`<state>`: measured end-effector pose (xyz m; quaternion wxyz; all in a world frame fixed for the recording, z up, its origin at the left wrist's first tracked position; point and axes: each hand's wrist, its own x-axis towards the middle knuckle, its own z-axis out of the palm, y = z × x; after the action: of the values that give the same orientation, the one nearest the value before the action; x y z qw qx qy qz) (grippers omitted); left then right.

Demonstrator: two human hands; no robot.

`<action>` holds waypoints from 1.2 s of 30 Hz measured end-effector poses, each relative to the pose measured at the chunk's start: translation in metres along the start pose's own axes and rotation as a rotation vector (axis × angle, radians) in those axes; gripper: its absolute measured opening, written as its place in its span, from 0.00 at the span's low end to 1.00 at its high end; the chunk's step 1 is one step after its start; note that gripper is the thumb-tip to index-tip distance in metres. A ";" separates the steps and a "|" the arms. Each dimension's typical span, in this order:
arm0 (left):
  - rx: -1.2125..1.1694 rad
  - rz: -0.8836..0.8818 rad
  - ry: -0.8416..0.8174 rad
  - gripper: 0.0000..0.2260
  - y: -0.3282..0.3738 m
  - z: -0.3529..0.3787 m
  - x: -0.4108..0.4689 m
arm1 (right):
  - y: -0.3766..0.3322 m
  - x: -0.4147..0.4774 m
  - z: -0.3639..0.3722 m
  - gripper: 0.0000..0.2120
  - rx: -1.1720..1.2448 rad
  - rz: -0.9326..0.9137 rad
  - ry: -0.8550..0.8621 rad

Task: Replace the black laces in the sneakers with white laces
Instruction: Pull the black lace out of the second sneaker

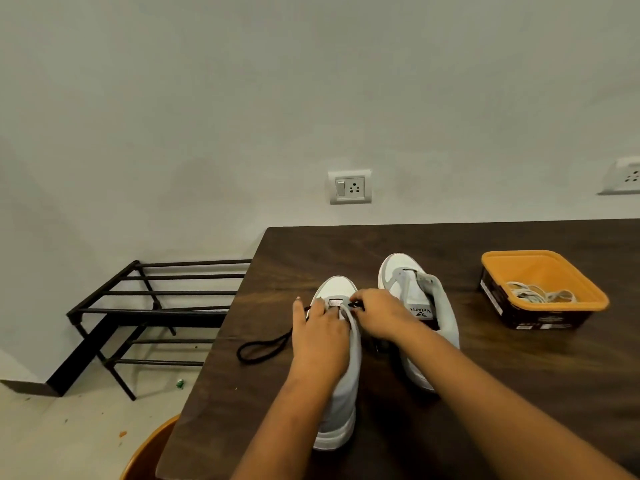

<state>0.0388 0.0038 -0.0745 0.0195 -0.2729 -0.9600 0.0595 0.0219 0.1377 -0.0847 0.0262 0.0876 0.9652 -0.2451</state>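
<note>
Two white-and-grey sneakers stand on the dark wooden table (519, 393), toes pointing away from me. My left hand (320, 336) lies over the near sneaker (341, 403), fingers at its lowest eyelets. My right hand (379, 315) pinches the black lace (263, 349) at the right eyelet near the toe. The lace's loose end trails left across the table in a loop. The far sneaker (420, 306) stands to the right with no lace visible in it. White laces (536, 294) lie bundled in an orange-rimmed tub (543, 265) at the right.
A black metal shoe rack (149, 306) stands on the floor left of the table. A wall socket (349, 187) sits above the table's far edge, another at the right edge. An orange round stool edge (149, 452) shows at the table's near left corner.
</note>
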 end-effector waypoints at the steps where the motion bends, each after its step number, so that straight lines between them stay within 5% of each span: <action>1: 0.015 -0.003 -0.026 0.16 0.000 0.001 -0.002 | -0.001 -0.001 0.003 0.14 -0.018 0.006 0.028; 7: 0.081 -0.037 -0.066 0.17 0.001 -0.004 -0.006 | -0.001 -0.004 0.006 0.05 -0.055 0.028 0.150; 16: 0.112 -0.099 -0.180 0.18 0.001 -0.001 0.002 | 0.010 -0.002 -0.011 0.12 0.247 0.022 0.108; 21: 0.067 -0.116 -0.156 0.18 -0.002 0.005 0.005 | 0.015 -0.016 -0.054 0.12 0.840 0.091 0.074; 27: 0.045 -0.130 -0.127 0.18 -0.002 0.005 0.004 | 0.013 -0.028 -0.098 0.14 1.842 -0.045 0.276; 30: 0.033 -0.131 -0.112 0.18 -0.001 0.004 0.003 | 0.007 -0.027 -0.103 0.13 2.081 -0.061 0.304; 32: 0.021 -0.130 -0.093 0.17 -0.001 0.003 0.002 | 0.004 -0.025 -0.099 0.11 1.957 0.007 0.249; 36: -0.012 -0.123 -0.045 0.16 0.000 0.003 -0.001 | 0.002 -0.017 -0.063 0.04 0.793 0.061 0.161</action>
<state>0.0394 0.0031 -0.0773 0.0000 -0.2122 -0.9755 0.0588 0.0390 0.1671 -0.0288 -0.0781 0.1383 0.7917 -0.5899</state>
